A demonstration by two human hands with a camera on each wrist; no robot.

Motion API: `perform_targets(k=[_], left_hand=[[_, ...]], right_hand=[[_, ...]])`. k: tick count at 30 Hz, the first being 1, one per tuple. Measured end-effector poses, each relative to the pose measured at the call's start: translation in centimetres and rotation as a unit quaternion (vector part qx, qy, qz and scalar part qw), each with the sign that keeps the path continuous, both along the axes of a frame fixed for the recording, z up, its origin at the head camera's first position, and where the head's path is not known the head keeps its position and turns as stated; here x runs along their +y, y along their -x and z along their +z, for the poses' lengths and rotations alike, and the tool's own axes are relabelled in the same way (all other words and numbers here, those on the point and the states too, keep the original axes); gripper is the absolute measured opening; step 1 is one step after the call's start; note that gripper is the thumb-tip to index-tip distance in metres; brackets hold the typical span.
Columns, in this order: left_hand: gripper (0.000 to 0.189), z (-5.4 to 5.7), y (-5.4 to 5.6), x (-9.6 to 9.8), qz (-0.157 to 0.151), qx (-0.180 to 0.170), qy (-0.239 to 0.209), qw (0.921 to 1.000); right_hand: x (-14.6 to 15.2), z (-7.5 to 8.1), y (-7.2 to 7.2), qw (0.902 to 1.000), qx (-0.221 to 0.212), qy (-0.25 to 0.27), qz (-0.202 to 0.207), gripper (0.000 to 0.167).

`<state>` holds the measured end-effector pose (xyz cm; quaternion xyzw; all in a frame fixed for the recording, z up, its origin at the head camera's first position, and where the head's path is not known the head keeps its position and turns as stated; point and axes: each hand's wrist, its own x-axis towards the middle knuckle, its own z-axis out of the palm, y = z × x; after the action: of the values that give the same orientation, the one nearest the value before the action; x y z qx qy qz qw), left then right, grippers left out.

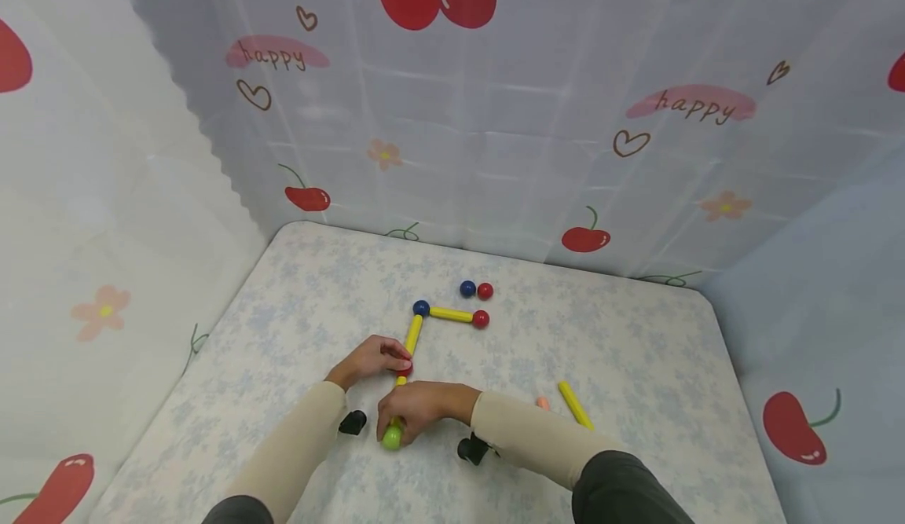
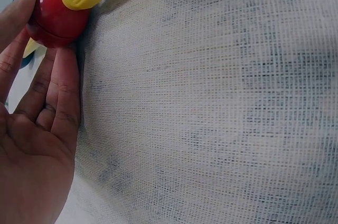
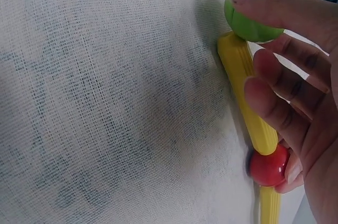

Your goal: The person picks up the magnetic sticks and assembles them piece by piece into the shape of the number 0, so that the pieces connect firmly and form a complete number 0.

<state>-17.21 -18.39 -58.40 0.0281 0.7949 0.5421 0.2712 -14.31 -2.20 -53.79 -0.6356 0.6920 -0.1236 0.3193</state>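
Presently, both hands are at work on a chain of balls and sticks lying on the surface [image 1: 636, 351]. Left hand [image 1: 371, 357]: partly closed, thumb and fingertips grasping the middle red ball [image 2: 58, 15] from its sides, the gap between them only as wide as the ball; palm bare. Right hand [image 1: 420, 410]: grasping the green ball [image 3: 248, 20], thumb laid across it and a finger behind; the remaining fingers are loosely bent beside the near yellow stick [image 3: 245, 92], parted from one another. This stick runs from the middle red ball to the green ball; its end meets the green ball, though whether it is seated inside cannot be told. On the far side of the middle red ball, the second yellow stick [image 1: 414, 335] leads to the joined blue ball [image 1: 421, 309], where the chain bends rightward along the third yellow stick [image 1: 451, 315] to the end red ball [image 1: 481, 320]. Beyond that arm sit the loose blue ball [image 1: 467, 289] and the loose red ball [image 1: 485, 291], side by side. Right of the chain, near the right forearm, lie the loose yellow stick [image 1: 575, 404] and an orange piece [image 1: 542, 403], the latter partly hidden by the sleeve [image 1: 537, 437].
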Motion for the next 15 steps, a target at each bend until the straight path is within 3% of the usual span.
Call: perform_targets(k=[8, 15], left_hand=[[0.019, 0.26, 0.11, 0.05, 0.003, -0.005, 0.004, 1.0000], [0.020, 0.24, -0.06, 0.00, -0.002, -0.002, 0.005, 1.0000]], right_hand=[[-0.32, -0.11, -0.05, 0.9988, 0.005, -0.048, 0.011, 0.030], [-0.50, -0.08, -0.57, 0.9977, 0.024, -0.060, 0.020, 0.030]])
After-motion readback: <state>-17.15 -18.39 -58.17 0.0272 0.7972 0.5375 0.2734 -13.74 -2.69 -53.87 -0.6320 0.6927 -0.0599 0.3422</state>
